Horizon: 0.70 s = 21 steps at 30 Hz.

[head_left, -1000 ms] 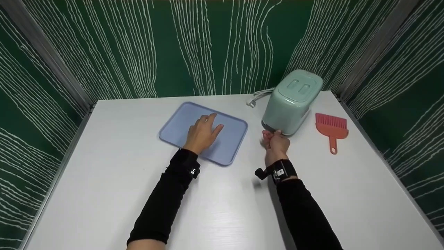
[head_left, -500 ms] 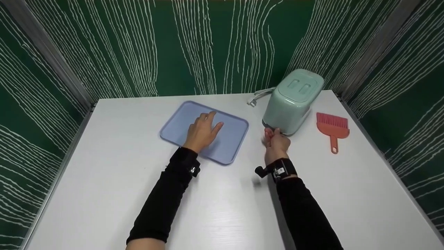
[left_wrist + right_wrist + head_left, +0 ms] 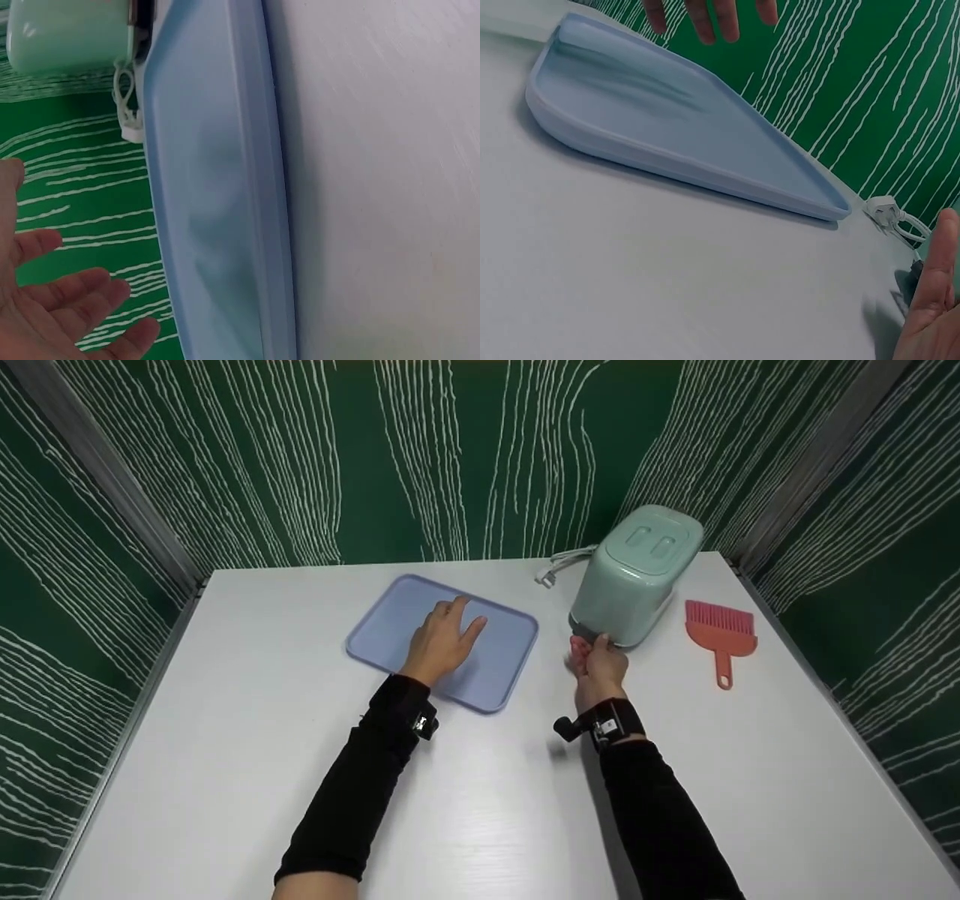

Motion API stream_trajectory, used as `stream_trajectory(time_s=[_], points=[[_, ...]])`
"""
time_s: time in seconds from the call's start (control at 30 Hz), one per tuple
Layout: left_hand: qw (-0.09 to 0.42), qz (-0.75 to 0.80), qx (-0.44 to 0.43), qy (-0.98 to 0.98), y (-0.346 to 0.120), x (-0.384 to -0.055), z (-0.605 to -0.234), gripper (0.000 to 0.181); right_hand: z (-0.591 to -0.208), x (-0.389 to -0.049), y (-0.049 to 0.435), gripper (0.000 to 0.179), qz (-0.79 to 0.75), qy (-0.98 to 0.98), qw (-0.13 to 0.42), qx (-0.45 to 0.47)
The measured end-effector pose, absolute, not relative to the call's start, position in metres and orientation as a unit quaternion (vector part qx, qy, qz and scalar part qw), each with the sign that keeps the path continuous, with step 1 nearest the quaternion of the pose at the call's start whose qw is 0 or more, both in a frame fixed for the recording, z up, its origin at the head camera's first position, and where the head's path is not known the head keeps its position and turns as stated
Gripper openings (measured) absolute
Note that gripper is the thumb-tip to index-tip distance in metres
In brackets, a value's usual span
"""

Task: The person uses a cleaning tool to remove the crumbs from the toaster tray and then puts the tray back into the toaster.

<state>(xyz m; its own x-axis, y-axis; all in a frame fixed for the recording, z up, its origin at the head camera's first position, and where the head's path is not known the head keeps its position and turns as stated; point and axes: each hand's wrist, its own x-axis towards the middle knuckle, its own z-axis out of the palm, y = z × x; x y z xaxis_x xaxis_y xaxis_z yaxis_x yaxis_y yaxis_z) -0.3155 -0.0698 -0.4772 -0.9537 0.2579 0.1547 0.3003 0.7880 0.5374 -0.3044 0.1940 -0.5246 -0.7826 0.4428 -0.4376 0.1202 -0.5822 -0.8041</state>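
My left hand (image 3: 439, 645) hangs over a light blue rectangular tray (image 3: 487, 682), its fingers spread and holding nothing. In the left wrist view this hand (image 3: 71, 300) shows loosely bent fingers beside the tray. My right hand (image 3: 602, 667) is close in front of a mint-green toaster (image 3: 619, 592); whether it touches the toaster I cannot tell. A small reddish patch (image 3: 579, 649) shows at its left side, too blurred to make out. The right wrist view catches only part of the right hand (image 3: 930, 307), with one digit straight; most of its fingers are out of frame there.
An orange-red dustpan with a pink-red brush (image 3: 720, 637) lies right of the toaster. The toaster's white cord and plug (image 3: 551, 576) lie at its back left. Green walls with white streaks enclose the white table (image 3: 247, 720).
The view shifts very slightly. Both hands stay at nearly the same places, the left over the tray and the right before the toaster.
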Motion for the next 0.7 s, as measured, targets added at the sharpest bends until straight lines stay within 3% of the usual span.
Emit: stream_trajectory(time_s=[0.23, 0.7], points=[[0.03, -0.292, -0.143, -0.945, -0.071, -0.315, -0.477, 0.061, -0.522, -0.301, 0.203, 0.042, 0.826, -0.473, 0.033, -0.306], [0.032, -0.295, -0.154, -0.942, -0.067, -0.31, -0.473, 0.061, -0.514, -0.291, 0.23, 0.027, 0.772, -0.571, -0.034, -0.275]])
